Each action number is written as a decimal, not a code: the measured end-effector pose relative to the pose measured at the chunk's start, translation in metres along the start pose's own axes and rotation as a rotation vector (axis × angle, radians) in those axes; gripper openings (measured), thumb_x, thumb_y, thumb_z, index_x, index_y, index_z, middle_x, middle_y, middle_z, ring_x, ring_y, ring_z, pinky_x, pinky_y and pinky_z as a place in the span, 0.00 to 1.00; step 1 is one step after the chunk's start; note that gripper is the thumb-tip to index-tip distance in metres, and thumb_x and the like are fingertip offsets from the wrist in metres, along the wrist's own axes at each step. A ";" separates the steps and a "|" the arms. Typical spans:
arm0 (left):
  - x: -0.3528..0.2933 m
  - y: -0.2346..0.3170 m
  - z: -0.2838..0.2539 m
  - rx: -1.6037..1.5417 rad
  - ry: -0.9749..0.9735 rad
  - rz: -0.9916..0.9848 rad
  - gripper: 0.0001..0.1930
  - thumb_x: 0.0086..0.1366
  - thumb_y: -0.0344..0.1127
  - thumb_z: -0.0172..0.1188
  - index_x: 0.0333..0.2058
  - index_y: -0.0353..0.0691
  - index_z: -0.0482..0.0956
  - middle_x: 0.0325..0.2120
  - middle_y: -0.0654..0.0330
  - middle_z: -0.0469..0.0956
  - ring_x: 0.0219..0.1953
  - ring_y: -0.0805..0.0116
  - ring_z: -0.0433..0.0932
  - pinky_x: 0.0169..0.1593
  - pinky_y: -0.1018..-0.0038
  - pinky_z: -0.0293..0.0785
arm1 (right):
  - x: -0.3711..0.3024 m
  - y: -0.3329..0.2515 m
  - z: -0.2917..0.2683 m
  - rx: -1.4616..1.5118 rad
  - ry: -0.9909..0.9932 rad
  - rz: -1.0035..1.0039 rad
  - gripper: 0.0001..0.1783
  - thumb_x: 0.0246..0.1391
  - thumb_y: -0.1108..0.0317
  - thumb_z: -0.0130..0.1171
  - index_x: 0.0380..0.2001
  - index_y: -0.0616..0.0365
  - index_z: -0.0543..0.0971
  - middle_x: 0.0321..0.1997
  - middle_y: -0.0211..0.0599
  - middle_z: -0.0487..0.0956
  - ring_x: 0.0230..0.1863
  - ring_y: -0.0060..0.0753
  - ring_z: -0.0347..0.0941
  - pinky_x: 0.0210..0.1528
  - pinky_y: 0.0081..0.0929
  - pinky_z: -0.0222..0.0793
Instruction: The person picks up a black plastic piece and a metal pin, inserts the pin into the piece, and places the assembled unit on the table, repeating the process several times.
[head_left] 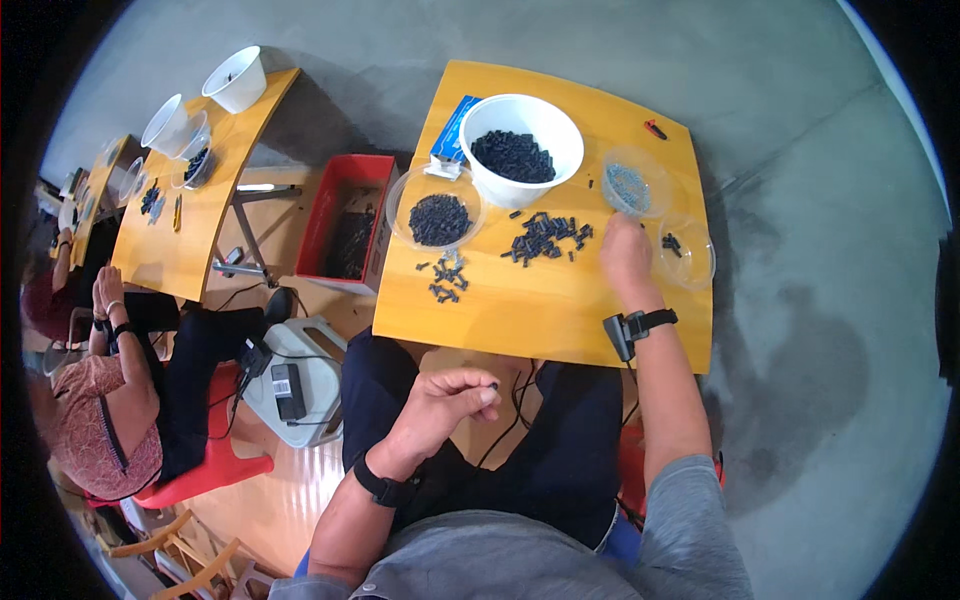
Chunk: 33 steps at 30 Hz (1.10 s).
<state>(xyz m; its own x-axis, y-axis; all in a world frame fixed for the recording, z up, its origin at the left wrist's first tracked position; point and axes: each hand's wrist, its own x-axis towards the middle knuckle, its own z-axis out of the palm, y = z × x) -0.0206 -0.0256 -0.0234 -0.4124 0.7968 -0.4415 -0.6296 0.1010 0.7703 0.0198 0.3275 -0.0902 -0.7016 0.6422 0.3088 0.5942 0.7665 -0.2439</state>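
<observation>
From afar I see the left hand pinching a small black piece, long axis unreadable, just short of the yellow wooden table. Rightward, the right hand is nearer the clear round plastic tub of pale-blue bits, just beyond its curled fingers; I cannot tell what they hold.

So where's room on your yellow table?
It's bare between the middle black heap and near table edge, and between the white bowl and red tool. It's crowded round the left clear bowl and beside the right hand.
</observation>
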 end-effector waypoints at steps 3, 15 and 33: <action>0.002 0.004 0.004 0.046 0.049 0.067 0.06 0.61 0.26 0.58 0.35 0.30 0.79 0.25 0.59 0.79 0.27 0.73 0.77 0.35 0.78 0.74 | -0.004 -0.002 -0.010 0.281 0.120 -0.066 0.03 0.51 0.76 0.50 0.26 0.64 0.73 0.25 0.48 0.76 0.27 0.48 0.75 0.31 0.40 0.72; -0.020 0.017 0.027 0.054 -0.028 0.281 0.07 0.61 0.27 0.59 0.37 0.31 0.79 0.28 0.57 0.81 0.28 0.71 0.80 0.35 0.78 0.77 | -0.092 -0.114 -0.144 1.227 -0.543 0.044 0.02 0.51 0.82 0.53 0.29 0.68 0.75 0.23 0.31 0.73 0.20 0.20 0.72 0.23 0.17 0.69; -0.053 0.013 0.050 0.175 -0.104 0.383 0.07 0.62 0.27 0.58 0.37 0.30 0.80 0.29 0.59 0.80 0.29 0.75 0.79 0.35 0.80 0.76 | -0.136 -0.140 -0.205 0.998 -0.549 -0.524 0.07 0.46 0.85 0.50 0.28 0.67 0.76 0.27 0.36 0.73 0.21 0.22 0.71 0.23 0.19 0.66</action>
<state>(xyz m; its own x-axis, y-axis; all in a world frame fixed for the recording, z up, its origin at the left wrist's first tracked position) 0.0257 -0.0369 0.0328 -0.5199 0.8516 -0.0671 -0.3191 -0.1208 0.9400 0.1123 0.1303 0.0901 -0.9767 -0.0058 0.2147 -0.1941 0.4517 -0.8708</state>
